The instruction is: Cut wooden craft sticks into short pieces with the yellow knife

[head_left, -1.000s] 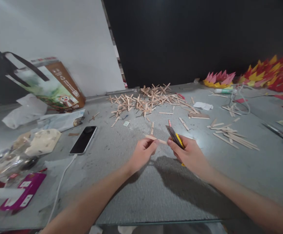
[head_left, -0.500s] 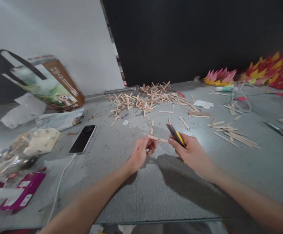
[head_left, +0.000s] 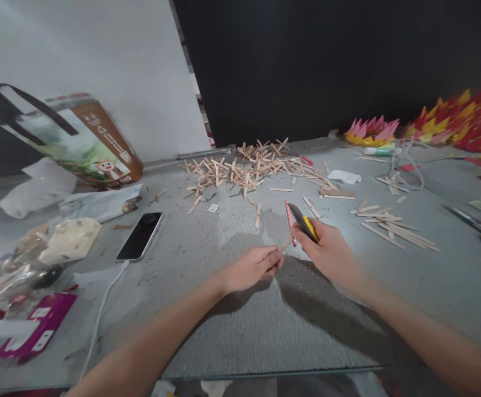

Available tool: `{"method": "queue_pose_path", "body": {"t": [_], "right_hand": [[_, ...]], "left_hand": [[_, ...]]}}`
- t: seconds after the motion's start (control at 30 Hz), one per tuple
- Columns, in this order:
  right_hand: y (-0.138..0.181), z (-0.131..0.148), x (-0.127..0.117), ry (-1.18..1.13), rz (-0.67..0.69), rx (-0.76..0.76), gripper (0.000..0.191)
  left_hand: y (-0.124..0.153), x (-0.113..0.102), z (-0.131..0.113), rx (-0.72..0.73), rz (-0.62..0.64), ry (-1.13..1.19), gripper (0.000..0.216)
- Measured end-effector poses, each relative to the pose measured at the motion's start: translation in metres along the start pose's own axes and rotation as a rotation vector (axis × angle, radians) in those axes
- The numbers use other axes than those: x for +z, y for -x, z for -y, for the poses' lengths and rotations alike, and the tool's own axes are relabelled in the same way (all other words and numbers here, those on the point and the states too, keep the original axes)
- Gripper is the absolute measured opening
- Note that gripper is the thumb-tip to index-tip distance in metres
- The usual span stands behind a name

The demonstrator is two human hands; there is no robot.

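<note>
My left hand is closed, pinching a short wooden craft stick that points toward my right fingertips. Gripped in my right hand is a black-and-yellow utility knife, tilted up and away to the left. Its thumb and fingertips are at the stick's far end; whether they also pinch it, I cannot tell. Right beside those fingers is a slim red-and-white patterned rod, perhaps a pen. Another craft stick lies on the table just beyond my hands.
A heap of joined craft sticks spreads along the back, with loose sticks at right. Scissors lie far right. At left are a charging phone, a paper bag and a purple packet.
My left hand has moved right and slightly nearer to me, turning the craft stick to a different angle. My right hand still holds the knife; more of the red-and-white rod shows.
</note>
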State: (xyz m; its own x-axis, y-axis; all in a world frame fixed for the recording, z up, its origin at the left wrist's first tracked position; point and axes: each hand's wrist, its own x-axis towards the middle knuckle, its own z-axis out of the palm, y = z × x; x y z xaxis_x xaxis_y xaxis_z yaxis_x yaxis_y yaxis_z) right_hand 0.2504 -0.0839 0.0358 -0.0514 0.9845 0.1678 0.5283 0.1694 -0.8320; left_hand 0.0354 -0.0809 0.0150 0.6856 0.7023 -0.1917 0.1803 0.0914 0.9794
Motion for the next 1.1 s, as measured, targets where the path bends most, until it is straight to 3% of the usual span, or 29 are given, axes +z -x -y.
{"method": "queue_pose_path", "body": {"t": [0.07,0.17,0.33,0.5,0.87,1.1], "right_hand": [[0.002,-0.001,0.001,-0.023,-0.006,-0.008,0.033],[0.006,-0.001,0.003,-0.040,-0.001,-0.019,0.040],[0.012,0.000,0.009,0.067,0.162,-0.070,0.033],[0.014,-0.001,0.014,0.089,0.252,-0.064,0.036],[0.014,-0.002,0.016,0.030,0.231,-0.064,0.049],[0.014,-0.002,0.018,0.055,0.203,-0.045,0.049]], "left_hand": [[0.000,0.000,-0.001,0.026,-0.016,-0.099,0.049],[-0.004,-0.008,0.003,0.045,-0.171,-0.181,0.047],[-0.009,-0.024,0.012,0.066,-0.350,-0.246,0.045],[-0.007,-0.022,0.008,0.091,-0.367,-0.431,0.041],[-0.001,-0.019,-0.003,0.082,-0.340,-0.575,0.030],[-0.003,-0.019,0.004,0.062,-0.369,-0.688,0.034]]}}
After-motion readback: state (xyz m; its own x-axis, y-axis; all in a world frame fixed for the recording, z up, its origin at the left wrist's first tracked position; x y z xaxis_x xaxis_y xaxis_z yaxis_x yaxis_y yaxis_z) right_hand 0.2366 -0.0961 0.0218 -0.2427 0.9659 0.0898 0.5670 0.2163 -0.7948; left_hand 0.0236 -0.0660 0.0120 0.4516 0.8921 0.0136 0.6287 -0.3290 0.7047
